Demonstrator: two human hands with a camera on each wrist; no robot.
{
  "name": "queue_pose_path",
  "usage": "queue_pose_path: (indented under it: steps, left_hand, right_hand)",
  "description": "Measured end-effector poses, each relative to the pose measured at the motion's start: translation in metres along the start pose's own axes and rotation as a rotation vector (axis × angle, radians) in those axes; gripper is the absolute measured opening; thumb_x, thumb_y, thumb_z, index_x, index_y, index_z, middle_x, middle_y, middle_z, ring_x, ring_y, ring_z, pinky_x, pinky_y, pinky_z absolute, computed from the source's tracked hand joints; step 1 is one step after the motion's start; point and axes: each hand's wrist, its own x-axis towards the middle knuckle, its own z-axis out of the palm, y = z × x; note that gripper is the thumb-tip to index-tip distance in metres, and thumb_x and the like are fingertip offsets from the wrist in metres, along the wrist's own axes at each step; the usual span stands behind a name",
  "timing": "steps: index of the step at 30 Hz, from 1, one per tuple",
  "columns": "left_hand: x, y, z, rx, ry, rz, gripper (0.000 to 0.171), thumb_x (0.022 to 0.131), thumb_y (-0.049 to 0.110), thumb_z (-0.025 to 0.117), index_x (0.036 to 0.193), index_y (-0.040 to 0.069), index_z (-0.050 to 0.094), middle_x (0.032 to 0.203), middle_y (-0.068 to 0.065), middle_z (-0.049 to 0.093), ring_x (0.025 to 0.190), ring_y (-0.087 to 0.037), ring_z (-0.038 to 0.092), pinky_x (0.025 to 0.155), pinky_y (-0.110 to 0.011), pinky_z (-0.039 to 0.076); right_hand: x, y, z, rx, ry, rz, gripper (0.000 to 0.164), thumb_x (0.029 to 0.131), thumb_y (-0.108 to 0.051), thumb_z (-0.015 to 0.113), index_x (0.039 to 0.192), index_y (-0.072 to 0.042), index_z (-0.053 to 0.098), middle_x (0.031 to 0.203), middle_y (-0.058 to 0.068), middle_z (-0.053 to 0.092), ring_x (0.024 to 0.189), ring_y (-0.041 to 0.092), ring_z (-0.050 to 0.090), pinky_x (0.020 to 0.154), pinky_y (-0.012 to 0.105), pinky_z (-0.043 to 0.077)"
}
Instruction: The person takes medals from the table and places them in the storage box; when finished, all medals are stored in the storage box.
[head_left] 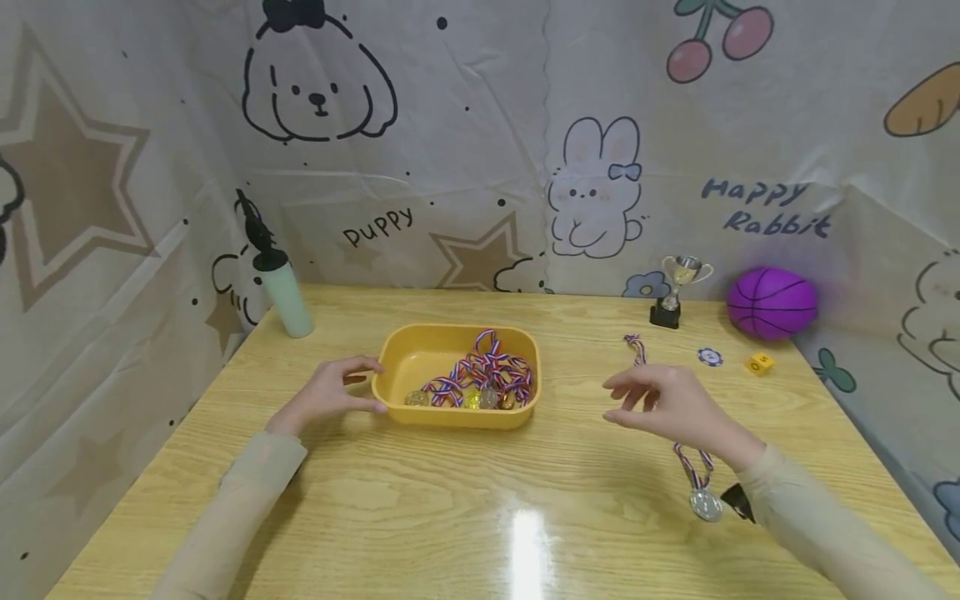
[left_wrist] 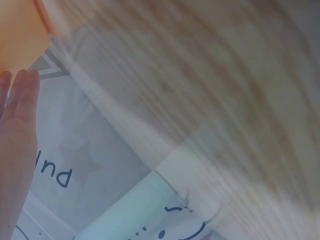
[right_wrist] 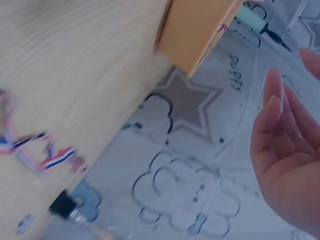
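A yellow plastic bin (head_left: 397, 415) sits on the table, with several medals (head_left: 489, 399) on red, white and blue ribbons (head_left: 491, 367) heaped mostly in its right part. My left hand (head_left: 333, 390) is at the bin's left end, fingertips and thumb touching its rim and side. In the left wrist view its fingers (left_wrist: 27, 92) look straight against the bin. To the right of the bin, my right hand (head_left: 667, 402) hovers over the table, fingers loosely bent and holding nothing. It partly hides a striped ribbon (head_left: 636, 348). Nearer me lies a silver medal (head_left: 706, 505) with its ribbon.
A pale green bottle (head_left: 288, 296) stands at the back left. Along the back right are a small trophy cup (head_left: 675, 292), a purple ball (head_left: 772, 303), a poker chip (head_left: 709, 357) and a yellow die (head_left: 760, 363). A black object (head_left: 738, 502) shows beside the right sleeve.
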Motion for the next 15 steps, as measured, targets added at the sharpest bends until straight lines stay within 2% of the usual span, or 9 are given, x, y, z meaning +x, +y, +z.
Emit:
queue_pose_path:
  steps: [5,11,15]
  left_hand:
    - [0.001,0.000,0.001,0.000,-0.001,0.008,0.060,0.066,0.026,0.088,0.116,0.004,0.062,0.128,-0.016,0.059,0.125,-0.035,0.051,0.102,-0.046,0.048]
    - [0.000,0.003,0.000,0.002,0.000,0.004,0.060,0.066,0.026,0.088,0.116,0.004,0.062,0.128,-0.015,0.059,0.125,-0.035,0.051,0.102,-0.046,0.048]
    - [-0.001,0.004,-0.001,0.002,-0.001,0.002,0.060,0.066,0.025,0.088,0.116,0.003,0.062,0.127,-0.016,0.059,0.125,-0.035,0.051,0.102,-0.046,0.048]
  right_hand:
    - [-0.032,0.010,-0.017,-0.015,0.043,0.088,0.028,0.073,-0.013,0.083,0.098,-0.012,0.072,0.082,-0.007,0.069,0.067,-0.004,0.059,0.053,0.019,0.051]
    - [-0.064,0.026,-0.034,-0.019,0.029,0.276,0.029,0.077,-0.019,0.081,0.103,-0.011,0.071,0.086,-0.002,0.070,0.070,-0.004,0.060,0.056,0.020,0.052]
    - [-0.079,0.035,-0.039,-0.027,0.002,0.336,0.032,0.077,-0.019,0.081,0.104,-0.008,0.070,0.088,0.002,0.070,0.069,-0.004,0.060,0.055,0.021,0.052]
